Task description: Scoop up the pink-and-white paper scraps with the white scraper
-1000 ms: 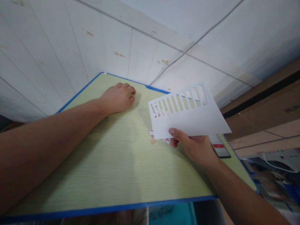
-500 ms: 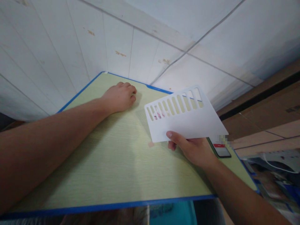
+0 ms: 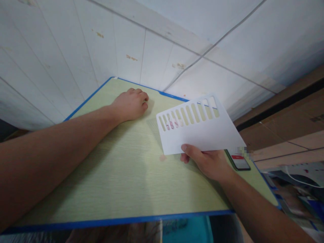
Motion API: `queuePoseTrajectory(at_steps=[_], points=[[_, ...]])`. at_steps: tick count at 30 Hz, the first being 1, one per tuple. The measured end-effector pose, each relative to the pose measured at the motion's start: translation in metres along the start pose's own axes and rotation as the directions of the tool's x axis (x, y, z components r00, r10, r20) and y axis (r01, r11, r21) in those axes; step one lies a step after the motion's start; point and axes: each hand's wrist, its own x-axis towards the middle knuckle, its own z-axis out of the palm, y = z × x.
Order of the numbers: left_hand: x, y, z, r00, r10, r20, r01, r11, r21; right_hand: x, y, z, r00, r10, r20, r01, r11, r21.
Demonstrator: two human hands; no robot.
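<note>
My right hand (image 3: 207, 163) grips the lower edge of a thin white slotted sheet (image 3: 199, 136), thumb on the front face, other fingers mostly hidden behind. A row of long rounded slots runs along the sheet's upper part; it is held tilted above the table. Through the left slots something pinkish (image 3: 172, 125) shows, too hidden to name. My left hand (image 3: 131, 104) rests on the far left part of the table, fingers curled in toward the thumb, and I see nothing in it. The two hands are apart.
The pale green table (image 3: 121, 179) has a blue edge and meets a white panelled wall (image 3: 157, 57). A phone (image 3: 240, 163) lies right of my right hand. A grey cable (image 3: 187, 67) runs down the wall. Below the front edge is a turquoise container (image 3: 189, 231); cardboard (image 3: 286, 125) stands at right.
The sheet's upper edge has dipped slightly, with my right hand still on it. My left hand stays where it was; the view has shifted a little.
</note>
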Motion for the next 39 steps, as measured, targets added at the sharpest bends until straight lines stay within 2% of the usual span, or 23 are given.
queuePoseTrajectory(at_steps=[5,13,22,28,34,39], points=[[0.000,-0.001,0.000,1.000,0.001,-0.010,-0.002,0.999,-0.046,-0.002,-0.002,0.004,0.999,-0.039,0.026,0.037,0.997,0.062],[0.000,0.002,-0.002,0.999,-0.024,0.024,0.025,0.999,-0.029,-0.008,-0.003,0.007,0.995,0.016,0.097,-0.024,0.996,0.088],[0.001,-0.001,0.002,1.000,-0.017,0.015,0.017,0.999,-0.036,-0.011,-0.004,0.012,0.990,0.006,0.143,-0.024,0.992,0.127],[0.000,0.005,-0.004,0.998,-0.045,0.048,0.046,0.999,-0.019,-0.010,-0.004,0.015,0.982,-0.110,0.151,0.089,0.986,0.144],[-0.002,0.009,-0.008,0.998,-0.038,0.047,0.040,0.999,-0.035,-0.011,-0.005,0.015,0.989,-0.038,0.143,0.020,0.993,0.119],[0.000,0.002,-0.002,0.999,-0.032,0.031,0.033,0.998,-0.061,-0.014,-0.010,0.017,0.969,-0.078,0.232,0.049,0.990,0.129]])
